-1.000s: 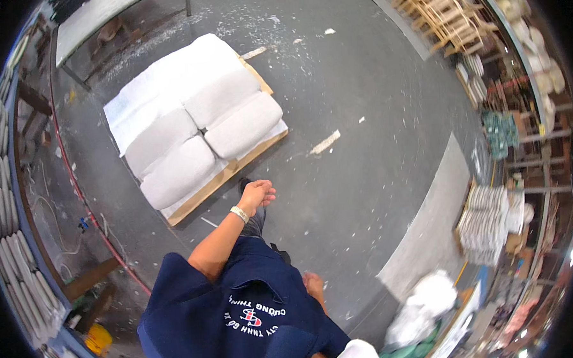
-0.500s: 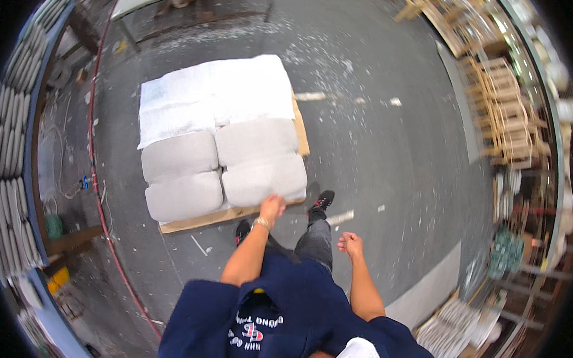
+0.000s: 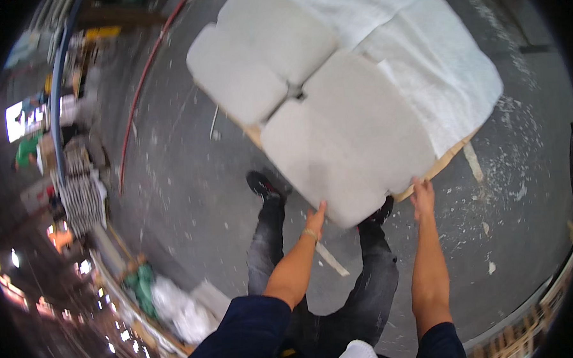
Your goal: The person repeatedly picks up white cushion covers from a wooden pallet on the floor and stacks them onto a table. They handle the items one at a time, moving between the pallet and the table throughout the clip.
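Note:
A light grey-beige padded cushion with rounded corners lies before me, its near end reaching past the board beneath. My left hand is at its near left edge, fingers stretched out and a fingertip at the edge. At the near right corner is my right hand, its fingers apart beside the cushion and the board edge. Whether either hand touches the cushion is hard to tell. A matching cushion lies to the left, across a narrow gap. White cloth spreads beyond them on the right.
The brown board shows along the stack's right side. My shoe stands by the near left edge; the other is partly hidden by the cushion. A red hose crosses the floor at left. White bundles lie lower left.
My view has turned to the right and come closer to the stack. Both hands have reached forward to either side of the near cushion's end.

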Tool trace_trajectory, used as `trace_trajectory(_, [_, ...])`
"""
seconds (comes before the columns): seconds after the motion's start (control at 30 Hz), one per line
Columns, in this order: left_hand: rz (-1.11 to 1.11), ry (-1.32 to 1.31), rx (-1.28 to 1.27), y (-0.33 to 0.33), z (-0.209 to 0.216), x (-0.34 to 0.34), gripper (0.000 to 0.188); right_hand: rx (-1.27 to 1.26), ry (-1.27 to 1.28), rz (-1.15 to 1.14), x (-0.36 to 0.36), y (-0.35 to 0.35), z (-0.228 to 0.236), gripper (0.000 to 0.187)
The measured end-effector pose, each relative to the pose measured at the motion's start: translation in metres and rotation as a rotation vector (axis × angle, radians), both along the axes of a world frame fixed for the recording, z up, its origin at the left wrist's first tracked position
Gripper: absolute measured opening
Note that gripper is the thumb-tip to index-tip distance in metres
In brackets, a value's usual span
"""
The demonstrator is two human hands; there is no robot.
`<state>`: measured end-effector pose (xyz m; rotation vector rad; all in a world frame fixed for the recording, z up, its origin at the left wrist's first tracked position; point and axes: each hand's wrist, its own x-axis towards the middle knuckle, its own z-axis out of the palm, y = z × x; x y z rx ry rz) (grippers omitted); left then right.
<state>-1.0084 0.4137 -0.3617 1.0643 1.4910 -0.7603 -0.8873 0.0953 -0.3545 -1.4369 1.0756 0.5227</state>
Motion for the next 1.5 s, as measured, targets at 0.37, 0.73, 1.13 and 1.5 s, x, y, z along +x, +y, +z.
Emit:
trace_trajectory(0.37, [0.548, -0.351, -0.253, -0.035, 0.062, 0.005, 0.068, 0.352, -0.122, -0.323, 0.042, 0.039, 0.083, 0.060])
trace_trajectory(0.73, [0.648, -0.336, -0.251, 0.087, 0.194, 0.050, 0.060, -0.114, -0.494, 0.247, 0.071, 0.155, 0.242, 0.058])
trace_trajectory(1.13, [0.344, -0.365, 0.074, 0.353, 0.379, -0.005, 0.062, -0.048, -0.280, -0.066, 0.046, 0.341, 0.427, 0.051])
trace_trajectory(1.5, [0.863, -0.752, 0.473, 0.675, 0.503, 0.078, 0.040, 0.189, -0.522, -0.234, 0.173, 0.567, 0.461, 0.052])
